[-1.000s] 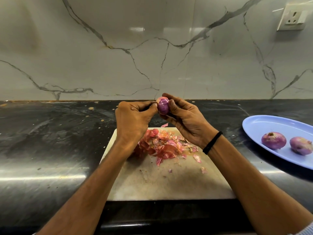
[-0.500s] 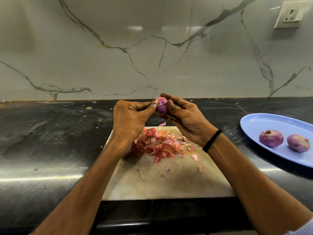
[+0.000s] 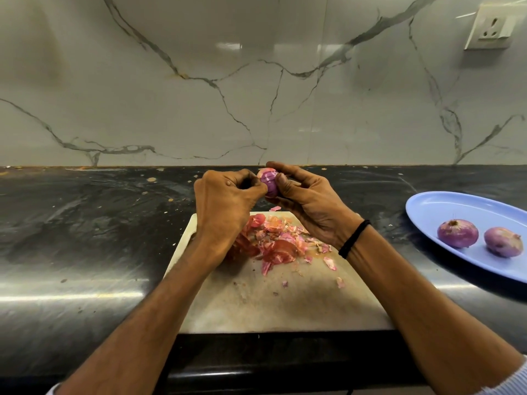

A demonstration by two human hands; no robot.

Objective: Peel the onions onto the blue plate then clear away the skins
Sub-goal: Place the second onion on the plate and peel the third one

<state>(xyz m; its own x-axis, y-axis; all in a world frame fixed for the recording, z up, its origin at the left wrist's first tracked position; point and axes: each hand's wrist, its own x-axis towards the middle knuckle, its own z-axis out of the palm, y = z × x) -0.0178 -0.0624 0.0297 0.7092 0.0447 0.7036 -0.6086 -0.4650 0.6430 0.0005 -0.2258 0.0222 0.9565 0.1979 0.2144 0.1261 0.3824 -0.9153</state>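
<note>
- Glossy black counter (image 3: 85, 223) here, white veined marble wall (image 3: 171, 109) behind.
- Right hand (image 3: 310, 206): curled fingers (image 3: 288, 171) and thumb grip a small purple onion (image 3: 269, 182) above the board's far edge.
- Left hand (image 3: 225, 201): fingertips pinch the onion's left side.
- Below, papery pink-red skins (image 3: 273, 240) are heaped on a pale stained cutting board (image 3: 285, 306), partly hidden by the left wrist.
- Off right, an oval blue plate (image 3: 445, 206) carries a left bulb (image 3: 457, 233) and a right bulb (image 3: 503, 242), just apart.

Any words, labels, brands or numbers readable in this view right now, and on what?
None: no text can be read anywhere.
The wall socket shows no legible marking.
The blue plate, cutting board and black wristband carry no print.
</note>
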